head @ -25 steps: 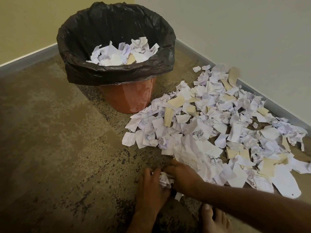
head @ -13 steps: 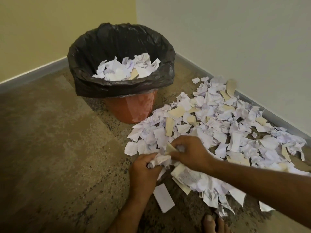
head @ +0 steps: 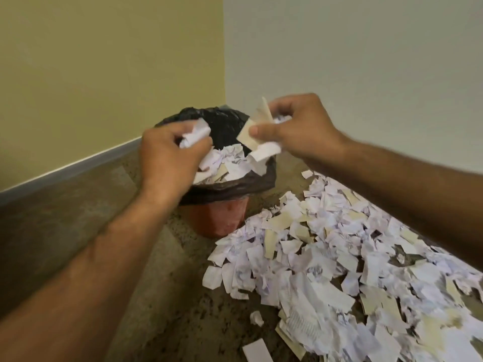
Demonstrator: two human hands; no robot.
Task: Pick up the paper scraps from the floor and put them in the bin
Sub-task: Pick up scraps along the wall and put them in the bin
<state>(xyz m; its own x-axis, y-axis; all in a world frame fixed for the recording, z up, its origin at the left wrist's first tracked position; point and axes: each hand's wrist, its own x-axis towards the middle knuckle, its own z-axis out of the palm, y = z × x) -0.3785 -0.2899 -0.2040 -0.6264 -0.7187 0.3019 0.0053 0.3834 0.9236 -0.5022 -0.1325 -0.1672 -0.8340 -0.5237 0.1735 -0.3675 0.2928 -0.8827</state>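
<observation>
An orange bin (head: 222, 218) lined with a black bag (head: 235, 185) stands in the room's corner, with white and beige scraps inside. My left hand (head: 167, 155) hovers over the bin's left rim, closed around a crumpled white wad of paper scraps (head: 194, 135). My right hand (head: 298, 129) is above the bin's right rim, pinching several white and beige paper scraps (head: 257, 137). A wide pile of torn paper scraps (head: 339, 270) covers the floor to the right of the bin.
A yellow wall (head: 104, 74) and a pale wall (head: 366, 61) meet behind the bin, each with a grey skirting board. The brown speckled carpet (head: 78, 218) stretches left of the bin. Two stray scraps lie at the pile's near edge, one of them a flat white slip (head: 257, 351).
Both hands have risen from the floor pile, each carrying scraps, to above the bin. The view has tilted up towards the corner.
</observation>
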